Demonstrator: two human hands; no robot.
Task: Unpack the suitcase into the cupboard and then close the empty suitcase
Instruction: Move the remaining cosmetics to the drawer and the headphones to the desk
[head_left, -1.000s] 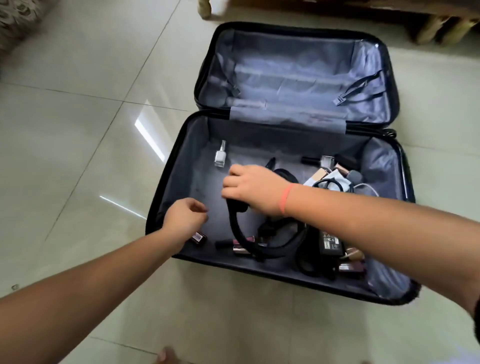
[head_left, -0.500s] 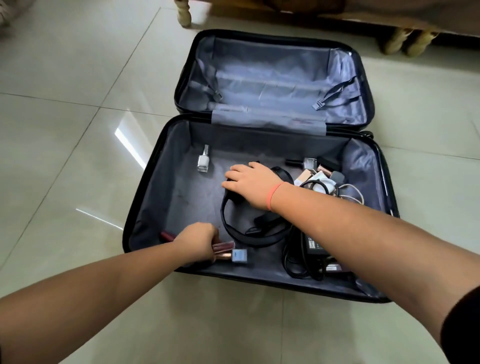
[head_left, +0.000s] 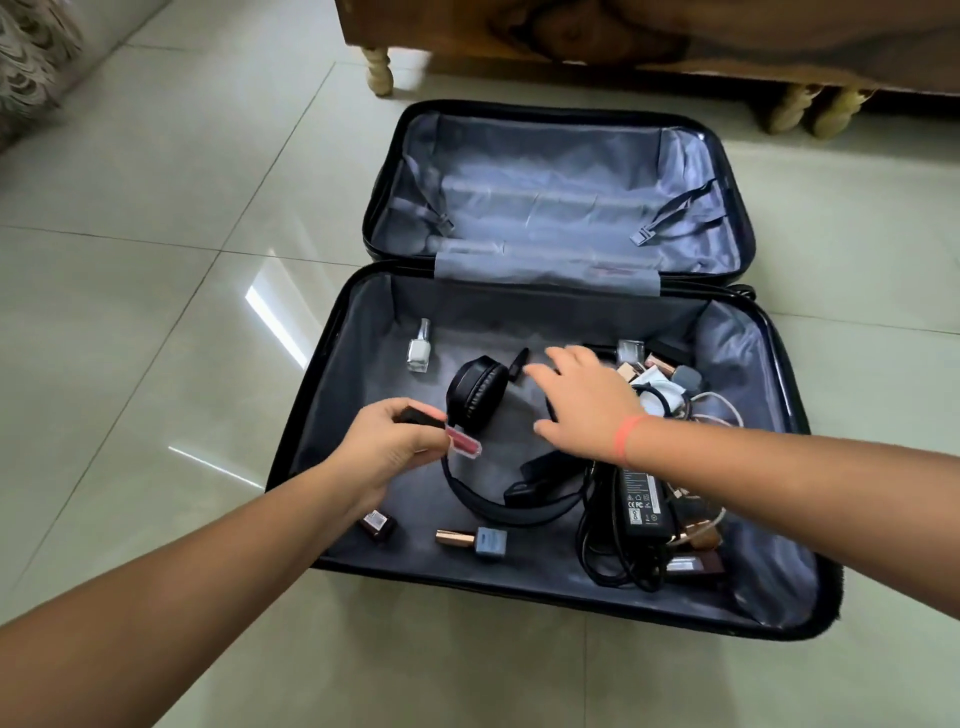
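While the suitcase (head_left: 358, 374) lies open flat on the tiled floor (head_left: 156, 312), we see both hands over its near half. The left hand (head_left: 384, 447) pinches a lip gloss tube (head_left: 457, 439), with black cap and pink body, between thumb and fingertips. It holds the tube above the lining, just beside the ear cup of the black headphones (head_left: 475, 389). The right hand (head_left: 587, 410), with an orange band (head_left: 626, 439) at the wrist, has its fingers straight and spread over the headphones. It grips nothing, and because it is blurred we cannot tell if it touches them. On the lining we find also a white nail polish bottle (head_left: 420, 351) near the far left corner. A small dark bottle (head_left: 378, 525) and a gold lipstick (head_left: 475, 540) with grey cap lie near the front wall. A black power adapter (head_left: 641, 501) lies with its cables at the right, among more small cosmetics. Behind the suitcase stands wooden furniture (head_left: 623, 36) on turned legs.
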